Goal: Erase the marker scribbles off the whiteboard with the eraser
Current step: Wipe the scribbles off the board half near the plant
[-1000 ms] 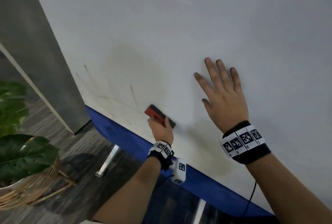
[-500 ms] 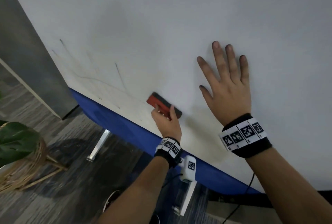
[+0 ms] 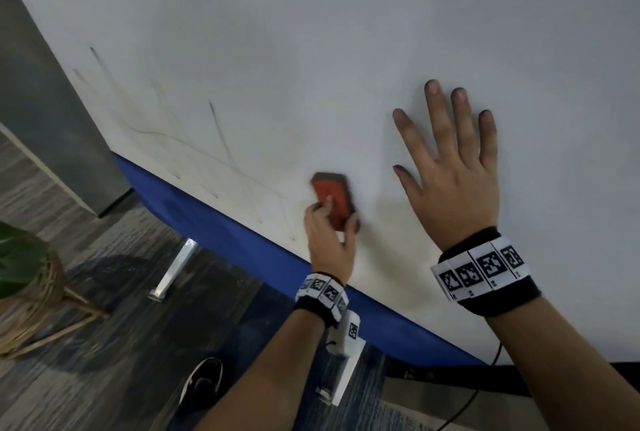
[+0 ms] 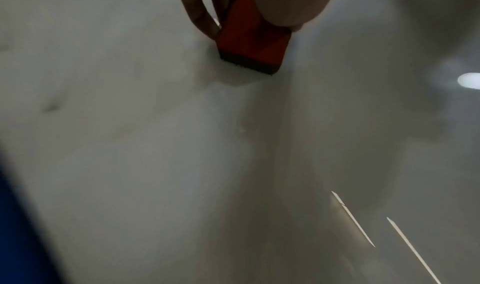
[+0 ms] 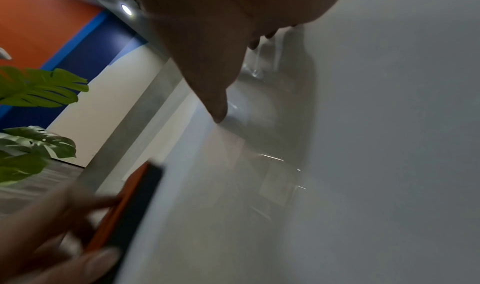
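Whiteboard (image 3: 311,50), blue lower edge, faint scribbles (image 3: 214,140) left. Left hand (image 3: 329,240) gripping red eraser (image 3: 332,200) flat on board, right of scribbles. Right hand (image 3: 450,181) spread, pressed flat just right.

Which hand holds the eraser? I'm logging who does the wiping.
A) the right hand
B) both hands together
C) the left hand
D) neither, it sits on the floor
C: the left hand grips the red eraser against the whiteboard, while the right hand lies flat, fingers spread.
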A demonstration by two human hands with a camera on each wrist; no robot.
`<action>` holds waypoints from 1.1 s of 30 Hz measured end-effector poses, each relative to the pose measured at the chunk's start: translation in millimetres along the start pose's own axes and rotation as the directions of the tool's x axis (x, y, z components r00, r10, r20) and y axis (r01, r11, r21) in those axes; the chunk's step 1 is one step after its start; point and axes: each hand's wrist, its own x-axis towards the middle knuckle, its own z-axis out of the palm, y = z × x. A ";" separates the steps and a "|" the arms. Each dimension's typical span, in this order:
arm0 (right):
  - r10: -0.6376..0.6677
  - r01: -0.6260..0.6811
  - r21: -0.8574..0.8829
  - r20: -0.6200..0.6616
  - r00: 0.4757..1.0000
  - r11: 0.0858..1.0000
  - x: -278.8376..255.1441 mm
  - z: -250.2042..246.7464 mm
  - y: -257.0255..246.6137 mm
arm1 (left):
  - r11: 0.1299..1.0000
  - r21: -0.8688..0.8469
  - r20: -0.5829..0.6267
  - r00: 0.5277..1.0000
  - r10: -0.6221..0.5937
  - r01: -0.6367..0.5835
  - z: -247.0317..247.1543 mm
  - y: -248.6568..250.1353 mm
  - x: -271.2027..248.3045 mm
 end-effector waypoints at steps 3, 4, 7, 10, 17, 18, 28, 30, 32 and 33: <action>0.001 -0.001 -0.021 0.001 1.000 1.000 -3.8 0.0 -1.3 | 0.873 -0.130 -0.110 0.868 -0.483 0.470 -14.4 -59.4 8.8; 0.007 -0.007 -0.023 0.004 1.000 1.000 -5.3 -0.8 -3.3 | 0.791 -0.161 -0.112 0.786 -0.609 0.590 -18.9 -71.4 14.2; 0.059 -0.059 -0.021 0.018 0.998 0.998 -6.7 -4.5 -13.9 | 0.775 -0.147 -0.133 0.764 -0.631 0.614 -16.9 -66.6 17.7; 0.148 -0.146 0.069 -0.029 0.989 0.987 -0.6 -11.6 -30.9 | 0.892 -0.161 -0.083 0.895 -0.438 0.422 -13.1 -25.9 4.4; -0.040 0.041 0.029 -0.014 0.999 0.999 13.6 15.9 -60.0 | 0.849 -0.237 -0.195 0.833 -0.518 0.472 -31.6 -65.9 53.9; -0.050 0.049 0.016 0.024 0.998 0.999 8.6 23.2 -60.3 | 0.783 -0.247 -0.194 0.763 -0.617 0.570 -34.6 -89.4 60.0; -0.070 0.070 -0.019 0.006 0.998 0.997 -7.9 42.4 -62.4 | 0.696 -0.401 -0.171 0.698 -0.695 0.595 -19.4 -48.2 55.6; -0.061 0.061 -0.011 -0.003 0.998 0.998 -7.6 44.3 -63.5 | 0.894 -0.367 -0.228 0.907 -0.355 0.258 -25.4 -15.4 62.9; -0.047 0.047 0.000 -0.026 0.999 0.999 -8.1 45.3 -65.8 | 0.975 -0.213 -0.256 0.959 -0.123 0.068 -30.7 -5.5 70.2; -0.039 0.040 0.005 -0.035 0.999 0.999 -8.2 45.7 -67.2 | 0.987 -0.147 -0.262 0.960 -0.099 0.062 -30.9 -12.9 72.1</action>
